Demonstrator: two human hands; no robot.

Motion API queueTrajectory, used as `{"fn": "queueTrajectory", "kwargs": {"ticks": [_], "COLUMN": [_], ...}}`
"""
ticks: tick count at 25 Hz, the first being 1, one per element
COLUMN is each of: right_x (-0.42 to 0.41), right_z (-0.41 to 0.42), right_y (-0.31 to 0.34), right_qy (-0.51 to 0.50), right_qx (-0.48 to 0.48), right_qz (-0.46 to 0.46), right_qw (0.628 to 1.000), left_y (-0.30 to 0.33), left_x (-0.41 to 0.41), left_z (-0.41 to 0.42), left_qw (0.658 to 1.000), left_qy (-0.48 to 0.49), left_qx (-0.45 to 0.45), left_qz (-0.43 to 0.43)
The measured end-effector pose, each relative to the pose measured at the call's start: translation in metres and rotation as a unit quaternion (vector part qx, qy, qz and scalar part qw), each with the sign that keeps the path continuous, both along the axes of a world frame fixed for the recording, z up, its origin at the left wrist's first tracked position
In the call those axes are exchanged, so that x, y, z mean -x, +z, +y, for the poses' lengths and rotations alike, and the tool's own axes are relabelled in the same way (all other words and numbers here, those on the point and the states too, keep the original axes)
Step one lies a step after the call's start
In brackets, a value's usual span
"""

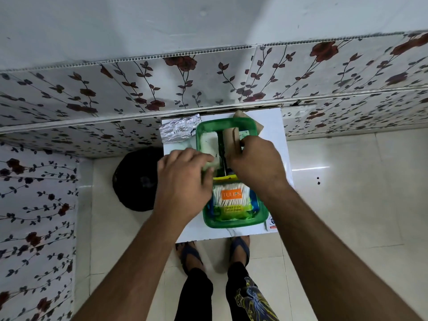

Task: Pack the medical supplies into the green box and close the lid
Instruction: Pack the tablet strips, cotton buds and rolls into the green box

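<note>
A green plastic box [261,216] lies on a small white table [273,126]. Its near part holds a pack of cotton swabs [231,200] with an orange label. In its far green part [199,135] a white padded pack [208,141] lies next to a brown bandage roll [230,139]. My left hand [183,179] grips the near end of the white pack. My right hand [254,163] pinches the brown roll. The hands hide the middle of the box, so I cannot tell whether the far part is the lid.
A silver foil pack [179,130] lies at the table's far left corner. A brown paper item [242,115] sticks out behind the box, and a small printed card [272,222] lies at the near right. A black round object [136,179] sits on the floor to the left. Flowered wall panels rise behind.
</note>
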State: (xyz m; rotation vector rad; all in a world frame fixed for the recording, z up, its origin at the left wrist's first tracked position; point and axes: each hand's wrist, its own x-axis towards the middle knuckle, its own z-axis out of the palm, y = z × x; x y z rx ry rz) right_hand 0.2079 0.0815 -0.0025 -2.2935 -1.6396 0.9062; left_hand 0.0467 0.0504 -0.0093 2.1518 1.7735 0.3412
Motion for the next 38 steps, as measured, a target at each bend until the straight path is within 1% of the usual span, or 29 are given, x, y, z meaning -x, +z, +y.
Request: {"fn": "queueTrajectory", "kwargs": {"ticks": [1,3,6,9,10,11,13,14,15,16,17,19,20,22,25,29,33,35,36,38], "right_x": [0.007,0.015,0.018,0.022,0.019,0.013,-0.013,-0.029,-0.045,-0.059,-0.069,-0.079,-0.079,-0.077,-0.077,-0.078,-0.079,-0.079,-0.080,-0.082], "right_z": [0.005,0.011,0.016,0.014,0.011,0.009,0.014,0.021,0.031,0.043,0.055,0.078,0.087,0.098,0.103,0.101,0.098,0.092,0.086,0.072], "right_y": [-0.005,-0.015,-0.023,-0.023,-0.018,-0.013,0.000,0.004,0.004,-0.001,-0.010,-0.034,-0.045,-0.061,-0.074,-0.080,-0.078,-0.070,-0.063,-0.045], "right_qy": [0.012,0.038,0.066,0.094,0.098,0.088,0.031,-0.007,-0.042,-0.063,-0.064,-0.018,0.006,0.034,0.063,0.105,0.103,0.072,0.051,0.016], "right_qx": [0.006,0.013,0.000,-0.014,-0.035,-0.075,-0.174,-0.204,-0.208,-0.182,-0.133,-0.025,0.015,0.049,0.041,0.031,0.046,0.042,0.034,0.006], "right_qz": [-0.019,-0.053,-0.083,-0.087,-0.083,-0.077,-0.072,-0.069,-0.064,-0.058,-0.054,-0.048,-0.040,-0.025,-0.027,-0.018,-0.009,-0.002,0.003,-0.003], "right_qw": [1.000,0.998,0.994,0.992,0.991,0.990,0.982,0.977,0.975,0.980,0.988,0.998,0.999,0.998,0.997,0.994,0.994,0.996,0.998,1.000], "left_y": [0.001,-0.002,-0.014,-0.026,-0.029,-0.032,-0.036,-0.040,-0.047,-0.055,-0.062,-0.077,-0.084,-0.095,-0.104,-0.108,-0.094,-0.076,-0.066,-0.038], "left_x": [0.007,0.020,0.034,0.044,0.046,0.047,0.049,0.051,0.053,0.055,0.057,0.058,0.058,0.057,0.056,0.057,0.061,0.069,0.074,0.080], "left_z": [0.004,0.010,0.016,0.020,0.020,0.021,0.032,0.041,0.054,0.067,0.082,0.105,0.112,0.119,0.119,0.118,0.111,0.101,0.093,0.075], "left_qw": [0.999,0.995,0.992,0.989,0.986,0.981,0.963,0.951,0.943,0.937,0.933,0.920,0.917,0.919,0.928,0.930,0.940,0.928,0.916,0.877], "left_qy": [0.034,0.069,0.083,0.090,0.096,0.107,0.149,0.178,0.208,0.236,0.263,0.311,0.323,0.319,0.298,0.307,0.285,0.308,0.331,0.388], "left_qx": [0.003,0.022,0.053,0.070,0.072,0.078,0.095,0.101,0.101,0.099,0.101,0.123,0.138,0.166,0.163,0.138,0.104,0.106,0.112,0.132], "left_qz": [-0.036,-0.072,-0.083,-0.099,-0.115,-0.140,-0.204,-0.230,-0.241,-0.236,-0.225,-0.204,-0.190,-0.164,-0.153,-0.149,-0.156,-0.181,-0.196,-0.252]}}
